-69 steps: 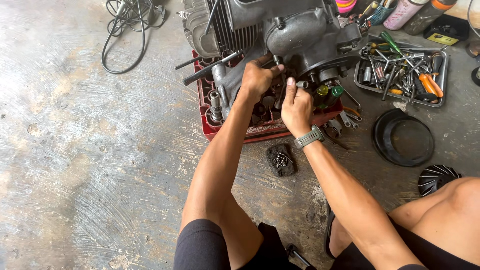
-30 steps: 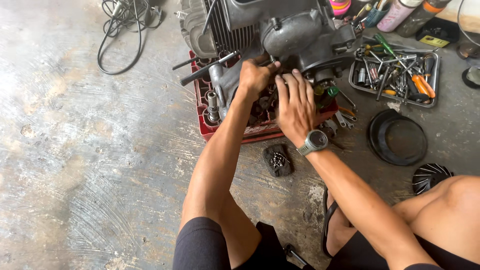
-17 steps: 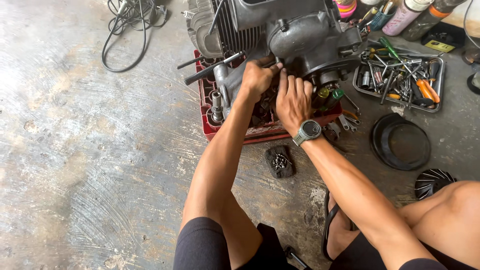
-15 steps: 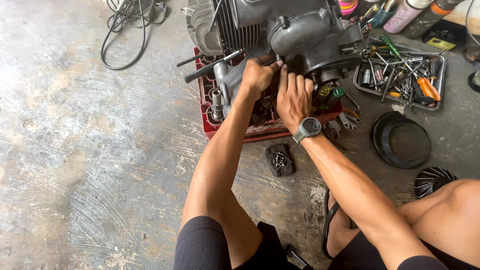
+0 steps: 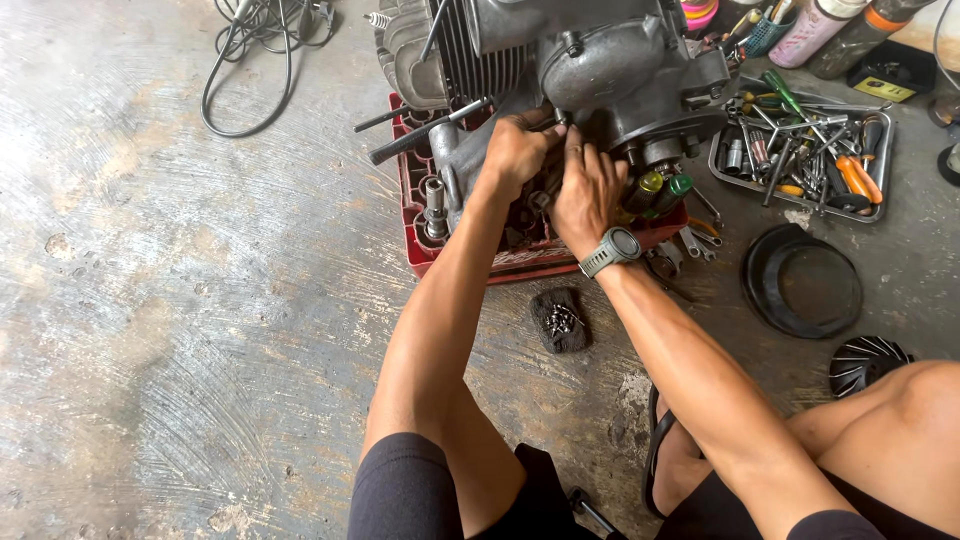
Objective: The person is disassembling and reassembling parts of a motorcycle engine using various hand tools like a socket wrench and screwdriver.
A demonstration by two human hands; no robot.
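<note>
Bare concrete floor (image 5: 180, 330) fills the left half of the frame; open room there, only a coil of black cable (image 5: 255, 45) at upper left.
Grey engine block (image 5: 590, 60) sits top centre on a red crate (image 5: 470, 262) and overhangs the crate's upper edge.
Metal tool tray (image 5: 800, 150) at upper right, just beside the engine; little clearance between them.
Black round cover (image 5: 802, 285) at right, apart from the crate.
Black pad with screws (image 5: 560, 320) below the crate edge, centre.
Left hand (image 5: 515, 155): fingers curled against the engine's lower housing; what they grip cannot be told.
Right hand (image 5: 585, 190): fingers together, tips pressed into the same recess, touching the left hand.
Versus 1.0 s ago: right-hand fingers were spread; now drawn close.
</note>
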